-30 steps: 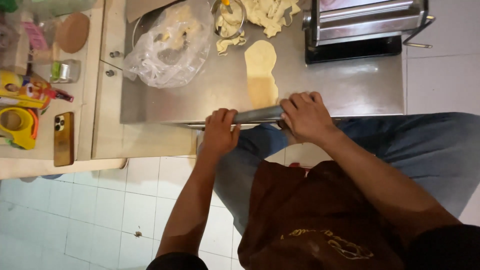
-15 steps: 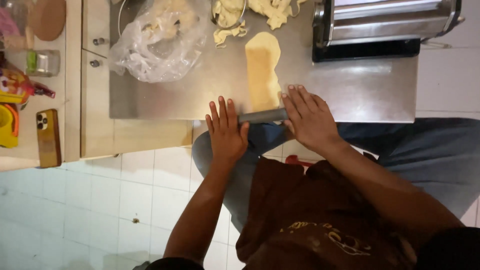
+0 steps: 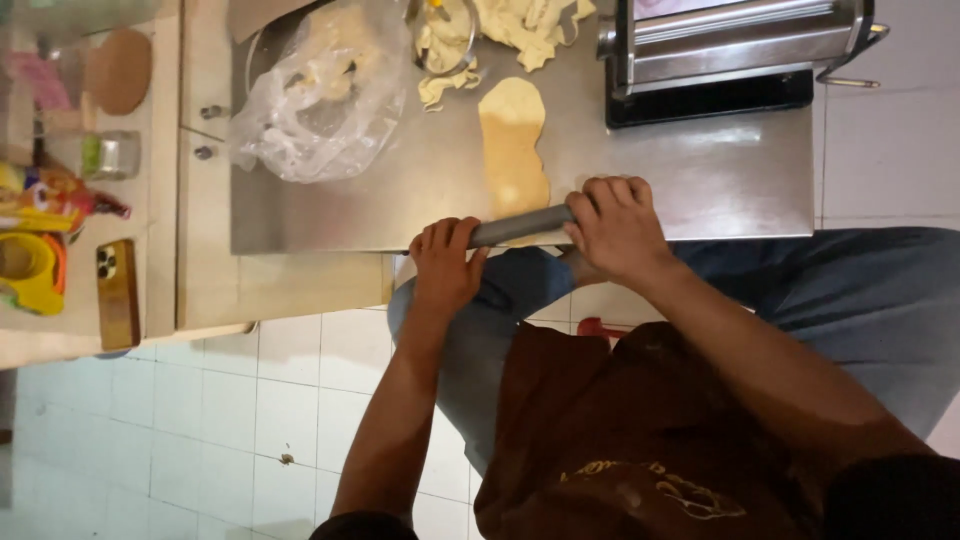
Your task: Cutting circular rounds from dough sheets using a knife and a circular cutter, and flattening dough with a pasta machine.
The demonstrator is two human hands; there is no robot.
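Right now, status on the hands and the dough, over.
Left hand and right hand both pressed on the grey rolling pin. Pin sits at near end of flattened dough strip, on the steel worktop. Plastic bag and dough scraps lie beyond, apart.

Two hands are in view, a left hand (image 3: 445, 265) and a right hand (image 3: 615, 225), and one rolling pin (image 3: 522, 226). There is one flat dough sheet (image 3: 512, 140), one heap of dough scraps (image 3: 530, 22), one plastic bag (image 3: 318, 95), one pasta machine (image 3: 725, 50), one phone (image 3: 117, 293), one small jar (image 3: 112, 154) and one round wooden lid (image 3: 118, 70).
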